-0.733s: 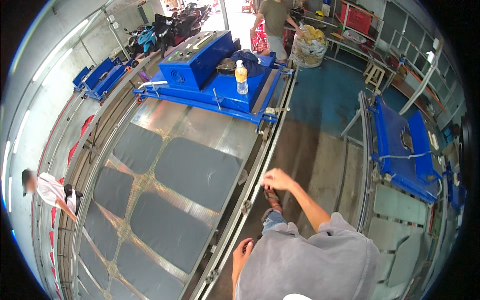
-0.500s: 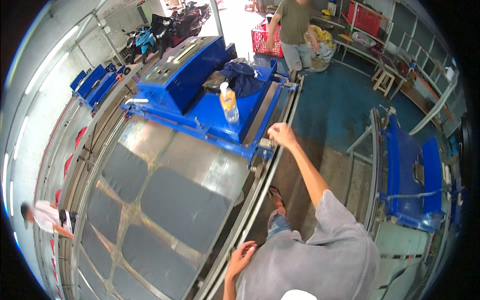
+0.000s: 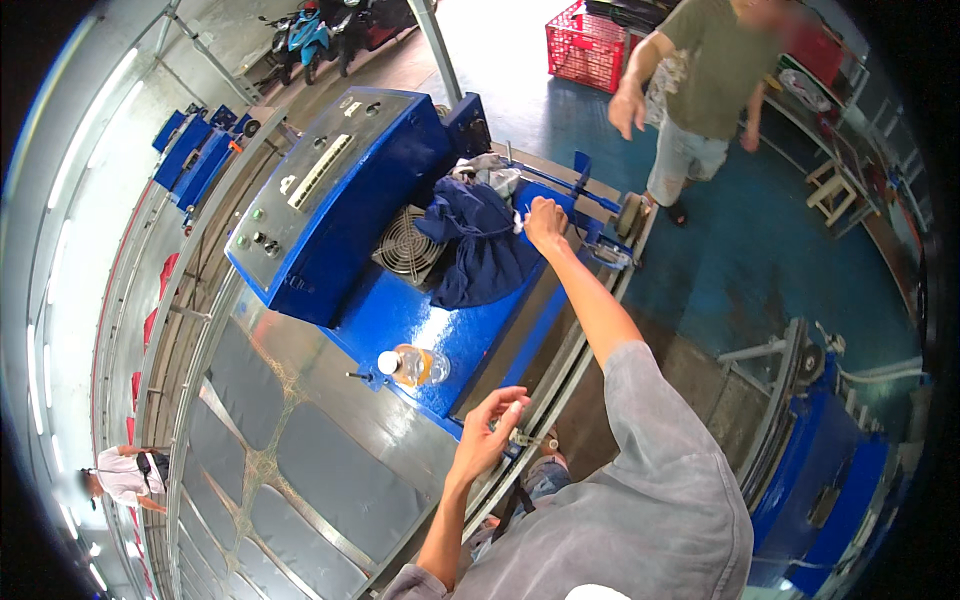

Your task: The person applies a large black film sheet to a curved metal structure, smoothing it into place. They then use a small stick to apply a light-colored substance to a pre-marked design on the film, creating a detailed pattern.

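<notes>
Several dark grey panels (image 3: 340, 460) lie on a metal table (image 3: 325, 360) at the left. Above them stands a blue machine (image 3: 350, 225), with a round fan cover (image 3: 408, 248) on it. A bottle (image 3: 412, 366) with a white cap sits on the machine's flat top. Beside the fan cover lies a dark blue cloth (image 3: 478, 245). The left hand (image 3: 487, 432) is near the bottle, fingers loosely curled and parted. The right hand (image 3: 545, 224) is at the cloth's right side, fingers bunched; whether they grip anything cannot be told. Farther right are a red crate (image 3: 583, 52) and another person (image 3: 708, 85).
</notes>
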Demonstrator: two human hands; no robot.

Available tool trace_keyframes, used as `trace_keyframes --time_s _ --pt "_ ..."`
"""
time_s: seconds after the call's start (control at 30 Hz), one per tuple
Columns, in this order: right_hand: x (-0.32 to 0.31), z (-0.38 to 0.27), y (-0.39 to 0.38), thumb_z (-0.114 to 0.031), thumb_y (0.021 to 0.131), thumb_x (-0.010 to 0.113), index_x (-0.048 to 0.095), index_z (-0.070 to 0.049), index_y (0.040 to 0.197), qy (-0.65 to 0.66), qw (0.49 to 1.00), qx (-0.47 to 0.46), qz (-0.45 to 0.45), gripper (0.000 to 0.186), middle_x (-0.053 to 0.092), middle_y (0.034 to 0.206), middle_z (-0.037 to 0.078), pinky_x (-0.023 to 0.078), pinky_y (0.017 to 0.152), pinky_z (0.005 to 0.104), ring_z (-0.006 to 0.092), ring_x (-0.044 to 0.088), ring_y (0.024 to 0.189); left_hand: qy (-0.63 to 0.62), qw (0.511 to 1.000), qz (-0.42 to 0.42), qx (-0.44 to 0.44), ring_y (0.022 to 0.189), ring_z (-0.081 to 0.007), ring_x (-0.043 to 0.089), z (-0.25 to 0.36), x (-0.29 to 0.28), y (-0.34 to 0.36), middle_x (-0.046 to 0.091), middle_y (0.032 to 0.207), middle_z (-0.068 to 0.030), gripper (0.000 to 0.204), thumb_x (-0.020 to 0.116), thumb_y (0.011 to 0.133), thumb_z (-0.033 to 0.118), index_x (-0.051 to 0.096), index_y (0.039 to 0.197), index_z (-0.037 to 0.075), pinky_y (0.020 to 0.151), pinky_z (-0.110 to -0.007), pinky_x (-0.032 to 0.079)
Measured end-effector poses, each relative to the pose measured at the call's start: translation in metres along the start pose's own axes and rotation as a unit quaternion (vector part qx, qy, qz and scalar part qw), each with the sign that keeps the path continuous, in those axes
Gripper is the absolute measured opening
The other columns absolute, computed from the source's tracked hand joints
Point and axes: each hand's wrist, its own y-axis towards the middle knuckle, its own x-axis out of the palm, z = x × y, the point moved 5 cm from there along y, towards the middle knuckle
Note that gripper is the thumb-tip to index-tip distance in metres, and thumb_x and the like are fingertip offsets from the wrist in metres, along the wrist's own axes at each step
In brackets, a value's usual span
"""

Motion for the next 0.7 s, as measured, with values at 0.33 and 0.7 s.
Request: trace_keyframes --time_s 0.33,0.7 --pt "-0.009 -0.026 0.002 -0.013 0.094 0.059 0.056 0.003 0.095 0.194 0.974 -0.116 0.031 0.017 0.064 0.098 0.027 0.053 0.082 0.0493 0.0429 0.066 0.094 0.018 0.996 -0.027 -0.081 0.103 -0.0159 0.063 -0.035 0.047 -0.016 0.069 0.116 -0.0072 0.036 0.061 0.100 0.029 0.063 0.126 0.005 0.091 -0.033 0.049" --pt "-0.013 0.082 0.109 -0.017 0.088 0.064 0.068 0.008 0.096 0.590 0.796 -0.069 0.113 0.027 0.072 0.086 0.024 0.060 0.048 0.0372 0.0302 0.070 0.065 -0.031 0.989 0.146 0.023 0.100 -0.0175 0.065 -0.127 0.041 -0.155 0.068 0.114 -0.0099 0.043 0.062 0.098 0.036 0.061 0.127 0.004 0.090 -0.033 0.051"
